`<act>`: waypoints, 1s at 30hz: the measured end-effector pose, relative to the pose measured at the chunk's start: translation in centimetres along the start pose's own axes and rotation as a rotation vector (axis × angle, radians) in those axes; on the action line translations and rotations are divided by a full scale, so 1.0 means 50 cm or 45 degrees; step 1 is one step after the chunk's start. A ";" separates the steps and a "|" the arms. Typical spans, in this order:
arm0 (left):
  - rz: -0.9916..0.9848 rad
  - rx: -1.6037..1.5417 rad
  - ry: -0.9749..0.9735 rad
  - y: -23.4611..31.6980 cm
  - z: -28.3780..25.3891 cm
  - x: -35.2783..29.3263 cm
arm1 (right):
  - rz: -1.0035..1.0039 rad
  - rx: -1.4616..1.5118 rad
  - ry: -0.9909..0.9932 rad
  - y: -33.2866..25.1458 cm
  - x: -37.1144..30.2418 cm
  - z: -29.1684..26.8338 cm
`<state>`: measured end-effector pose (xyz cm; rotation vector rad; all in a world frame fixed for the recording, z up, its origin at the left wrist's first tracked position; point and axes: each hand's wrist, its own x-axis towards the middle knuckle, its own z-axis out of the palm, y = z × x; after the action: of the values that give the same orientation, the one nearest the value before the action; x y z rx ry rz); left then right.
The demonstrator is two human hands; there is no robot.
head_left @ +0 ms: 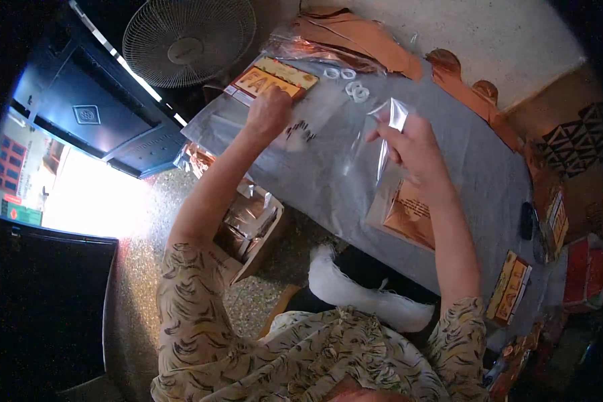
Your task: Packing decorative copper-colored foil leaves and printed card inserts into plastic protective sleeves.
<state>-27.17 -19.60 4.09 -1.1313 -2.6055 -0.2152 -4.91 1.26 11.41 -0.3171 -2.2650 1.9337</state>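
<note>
Patterned shirt [328, 355] nearest camera. Right hand [412, 144]: clamped on clear plastic sleeve [397, 115], which shows both above and below the grip, over grey table [295, 177]. Left hand [269, 110]: at near edge of yellow packet [295, 72] on table; cannot tell whether closed on it.

The left hand [270, 112] hides part of the yellow card [295, 72] at the worktop's [301, 181] far left corner. Blur and glare obscure the clear sleeve [398, 115] at the right hand [415, 149]. The right forearm [454, 238] covers the brown packet's [409, 218] right side.
</note>
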 end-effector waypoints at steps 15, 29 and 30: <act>-0.026 -0.291 0.129 -0.115 -0.120 0.035 | -0.205 0.790 -0.208 -0.073 0.168 0.121; 0.054 -0.373 0.227 -0.095 -0.105 0.048 | 0.395 0.609 0.029 0.158 0.282 0.203; 0.086 -0.270 0.230 -0.089 -0.096 0.043 | 0.385 0.569 0.039 0.152 0.288 0.217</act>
<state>-30.86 -22.33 9.23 -1.2045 -2.4251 -0.5627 -21.02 -4.32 1.82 -0.6495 -1.7738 2.4871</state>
